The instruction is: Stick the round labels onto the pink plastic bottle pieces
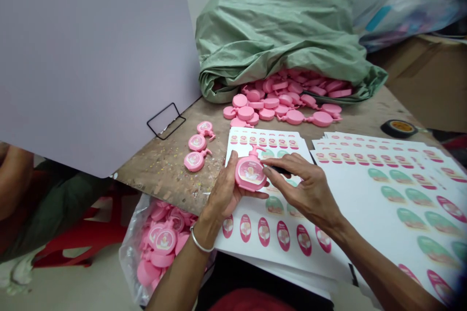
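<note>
My left hand (pixel 223 193) grips a small pink toy pump bottle (pixel 250 171) with a round sticker on its face, held over a white sticker sheet (pixel 255 248). My right hand (pixel 308 185) is beside it, fingers pinched and the forefinger pressing on the bottle's right edge. A silver bangle (pixel 200 243) sits on my left wrist. Three stickered pink bottles (pixel 197 147) lie on the wooden table (pixel 164 170) to the left.
A green sack (pixel 284 24) at the back spills several plain pink bottles (pixel 280 102). More sticker sheets (pixel 401 180) spread to the right, with a tape roll (pixel 398 128) beyond. A clear bag of finished bottles (pixel 160 243) hangs below the table edge. A white board (pixel 91 48) stands left.
</note>
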A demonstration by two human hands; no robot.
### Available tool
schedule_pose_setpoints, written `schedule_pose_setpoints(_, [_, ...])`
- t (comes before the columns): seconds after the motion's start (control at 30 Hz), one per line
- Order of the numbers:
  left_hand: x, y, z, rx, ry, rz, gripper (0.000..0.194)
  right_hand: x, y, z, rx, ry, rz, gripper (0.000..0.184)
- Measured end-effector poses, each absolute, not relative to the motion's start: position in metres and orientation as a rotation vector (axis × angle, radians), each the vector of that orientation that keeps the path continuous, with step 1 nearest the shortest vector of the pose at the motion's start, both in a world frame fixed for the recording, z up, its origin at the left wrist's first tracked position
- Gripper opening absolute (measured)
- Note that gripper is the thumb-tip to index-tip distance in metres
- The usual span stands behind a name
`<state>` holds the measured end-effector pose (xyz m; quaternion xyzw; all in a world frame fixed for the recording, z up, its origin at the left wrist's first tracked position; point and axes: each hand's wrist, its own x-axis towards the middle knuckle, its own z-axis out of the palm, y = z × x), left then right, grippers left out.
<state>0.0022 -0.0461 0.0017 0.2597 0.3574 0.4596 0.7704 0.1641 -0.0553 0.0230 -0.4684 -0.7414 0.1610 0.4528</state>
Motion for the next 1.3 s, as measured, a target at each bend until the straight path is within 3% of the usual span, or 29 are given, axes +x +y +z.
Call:
schedule_pose_setpoints(1.13, [-0.0022,-0.0505,0.002,0.588,0.729,0.995,0.061,0.16,-0.0587,0.0263,-1.137,-1.858,0.336,0.013])
schedule_pose_setpoints(1.3, [-0.0061,-0.056,0.0048,0.729,0.69,0.99,0.038,0.1638,-0.0567,0.0245,-1.132,-1.918,0.26,0.014])
